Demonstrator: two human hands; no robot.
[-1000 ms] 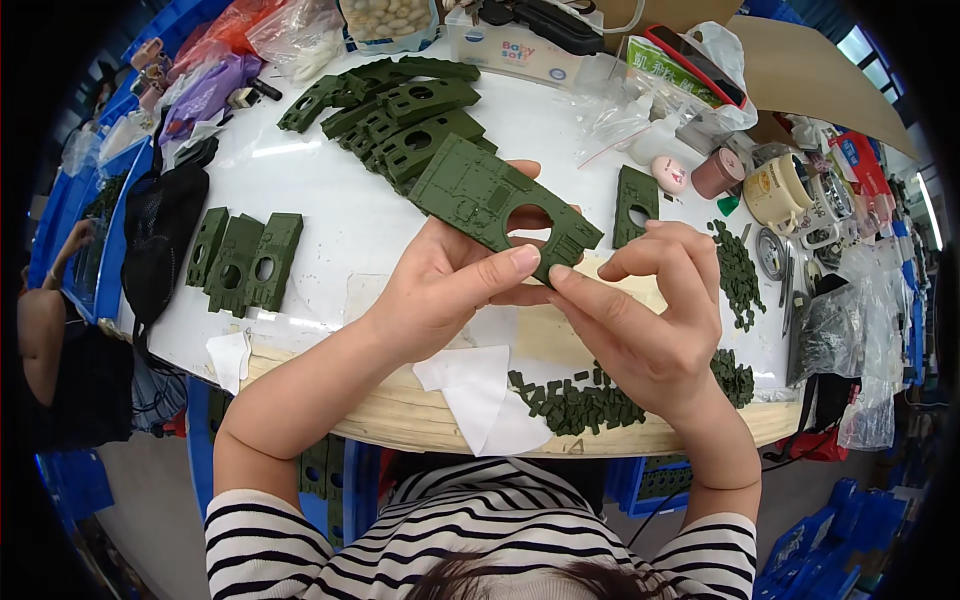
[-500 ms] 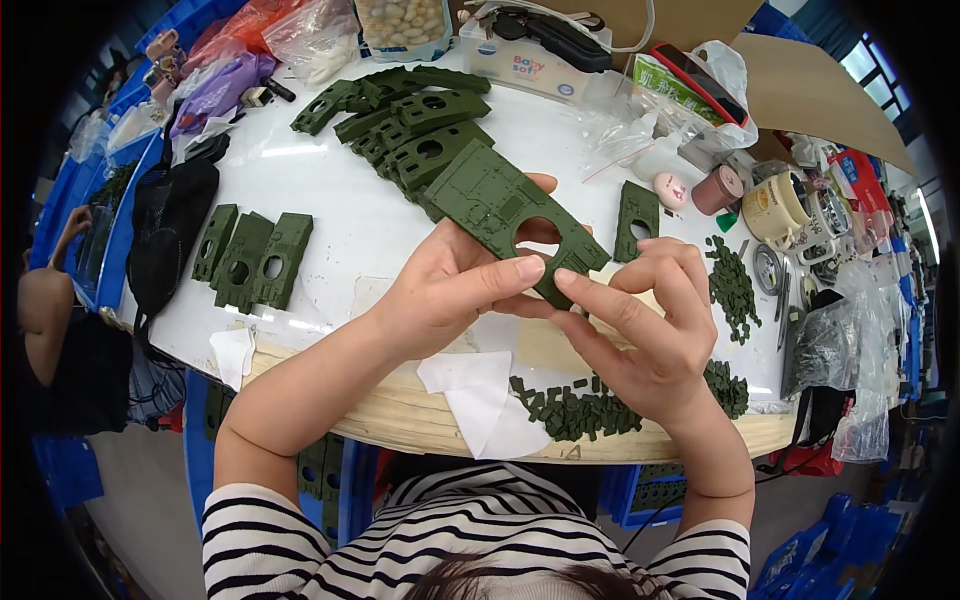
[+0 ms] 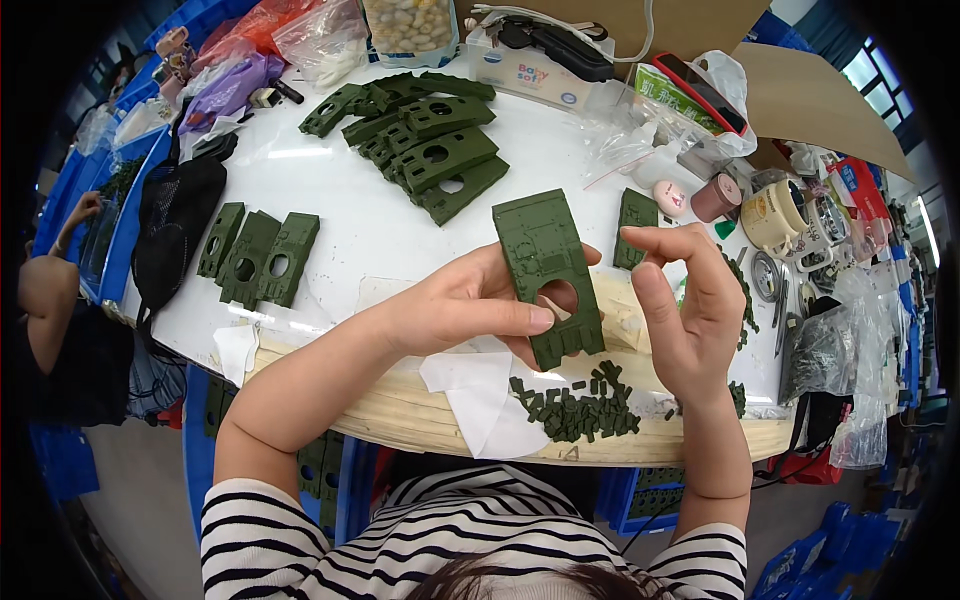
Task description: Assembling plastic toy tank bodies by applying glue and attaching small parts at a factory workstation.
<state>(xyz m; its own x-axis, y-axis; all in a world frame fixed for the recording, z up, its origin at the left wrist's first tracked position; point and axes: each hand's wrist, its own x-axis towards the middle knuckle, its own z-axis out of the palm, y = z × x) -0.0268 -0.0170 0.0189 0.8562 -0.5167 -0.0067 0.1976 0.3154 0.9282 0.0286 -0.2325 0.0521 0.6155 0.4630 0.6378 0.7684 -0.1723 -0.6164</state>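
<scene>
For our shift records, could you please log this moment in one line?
left hand: holding holed green part | right hand: apart from part | small green pieces: heaped near table edge

A dark green, flat, elongated part (image 3: 543,243), shaped like the hull of a model vehicle, is held in the left hand (image 3: 468,302) above the table (image 3: 400,232). Its detailed face is turned up, its long axis runs away from the body, and the far end leans slightly left. That far end is broad and straight-edged, with fine raised panel lines and small fittings on the surface behind it. A large round hole pierces the nearer half, and skin shows through it. The near end is stepped and notched. The left thumb presses beside the hole; other fingers support the underside.
</scene>
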